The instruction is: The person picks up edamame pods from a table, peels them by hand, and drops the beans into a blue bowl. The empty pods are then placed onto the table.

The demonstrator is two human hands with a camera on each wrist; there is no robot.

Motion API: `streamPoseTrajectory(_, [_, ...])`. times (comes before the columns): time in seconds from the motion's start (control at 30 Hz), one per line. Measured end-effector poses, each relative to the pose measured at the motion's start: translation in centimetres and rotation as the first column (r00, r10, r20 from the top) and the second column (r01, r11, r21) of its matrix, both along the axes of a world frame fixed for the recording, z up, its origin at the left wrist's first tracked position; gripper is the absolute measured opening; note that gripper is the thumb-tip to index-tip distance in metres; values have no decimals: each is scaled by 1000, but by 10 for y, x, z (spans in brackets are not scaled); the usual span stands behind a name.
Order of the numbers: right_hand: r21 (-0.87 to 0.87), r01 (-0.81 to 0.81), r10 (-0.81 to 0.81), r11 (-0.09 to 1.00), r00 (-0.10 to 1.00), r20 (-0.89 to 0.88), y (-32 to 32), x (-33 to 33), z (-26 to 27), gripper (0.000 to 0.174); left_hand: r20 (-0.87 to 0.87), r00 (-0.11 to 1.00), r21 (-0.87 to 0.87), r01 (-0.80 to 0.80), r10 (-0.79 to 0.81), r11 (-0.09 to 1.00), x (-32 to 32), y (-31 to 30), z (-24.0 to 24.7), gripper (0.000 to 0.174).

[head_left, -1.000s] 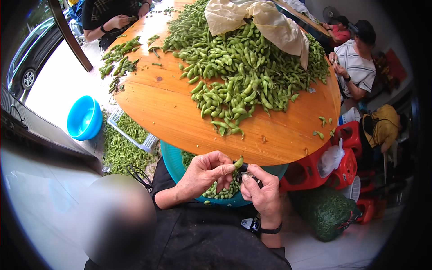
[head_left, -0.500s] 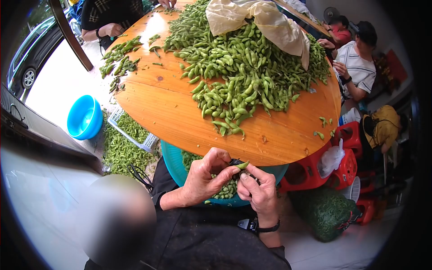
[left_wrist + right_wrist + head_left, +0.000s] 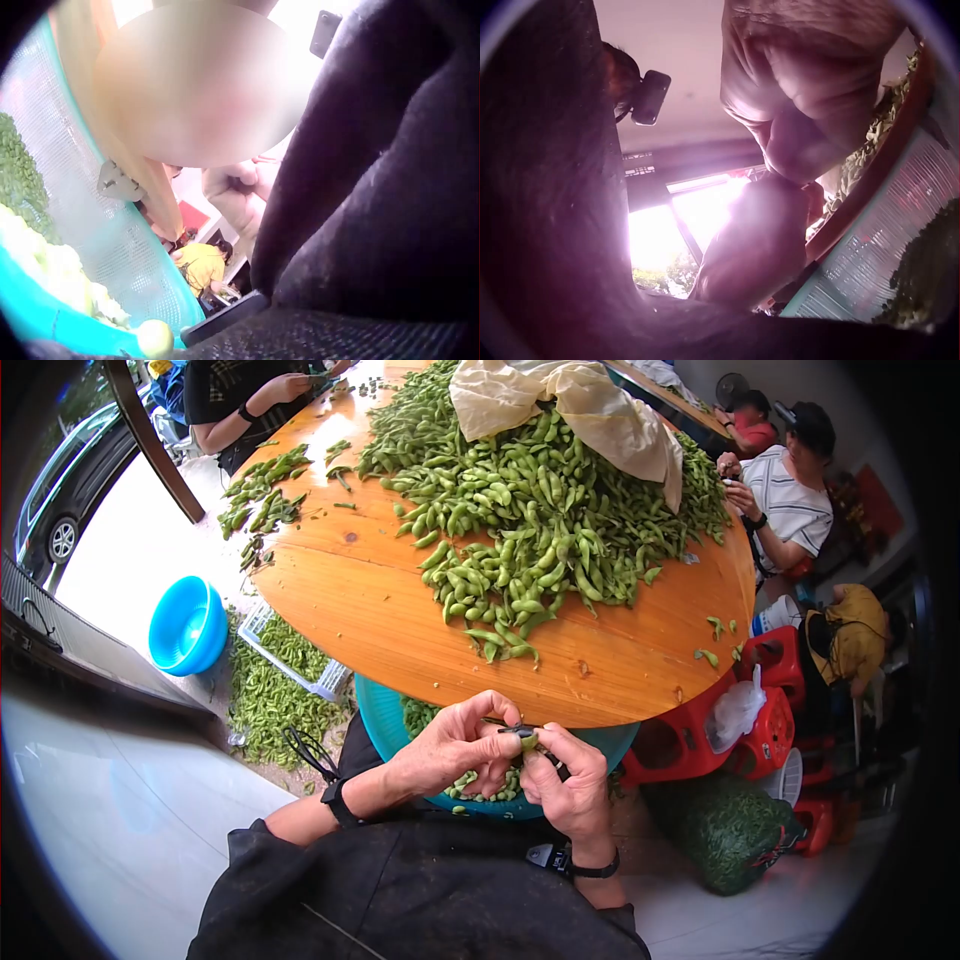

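Just off the near table edge, my left hand (image 3: 450, 750) and right hand (image 3: 570, 780) meet fingertip to fingertip in the head view. Between them is a green soybean pod (image 3: 530, 742), pinched by both and partly covered by the fingers. A small black piece (image 3: 519, 730) shows at the fingertips; its kind is unclear. Below the hands a teal mesh basket (image 3: 372, 712) holds shelled green beans (image 3: 480, 790). The left wrist view shows its wall (image 3: 142, 247) close by. A large heap of pods (image 3: 540, 510) covers much of the wooden table (image 3: 370, 585).
A cream cloth (image 3: 580, 410) lies on the heap. Left on the floor are a blue basin (image 3: 188, 628), loose pods (image 3: 275, 720) and a white crate (image 3: 300, 665). Red stools (image 3: 768, 740) and a green net sack (image 3: 715, 835) stand right. Other people sit around the table.
Both hands have drawn together, and the pod has turned from sticking out above the fingers to lying low between the fingertips. The far person's hands have lifted from the table.
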State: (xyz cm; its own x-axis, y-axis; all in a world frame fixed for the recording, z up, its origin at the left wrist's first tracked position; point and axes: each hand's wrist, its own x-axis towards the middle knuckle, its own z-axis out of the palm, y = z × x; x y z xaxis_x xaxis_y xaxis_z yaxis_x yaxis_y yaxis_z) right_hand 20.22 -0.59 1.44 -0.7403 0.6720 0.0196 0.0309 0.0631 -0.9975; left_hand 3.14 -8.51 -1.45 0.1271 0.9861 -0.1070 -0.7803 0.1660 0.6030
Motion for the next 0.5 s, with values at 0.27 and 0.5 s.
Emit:
streamPoseTrajectory(0.27, [422,6,-58,907,992,110,-3,0,-4,10,-838,476,308,10,267,951,-4,0,2,18])
streamPoseTrajectory(0.5, [335,9,-80,942,977,197,-7,-1,-9,12,-846,533,172,211,35,962,-21,-1,8,19])
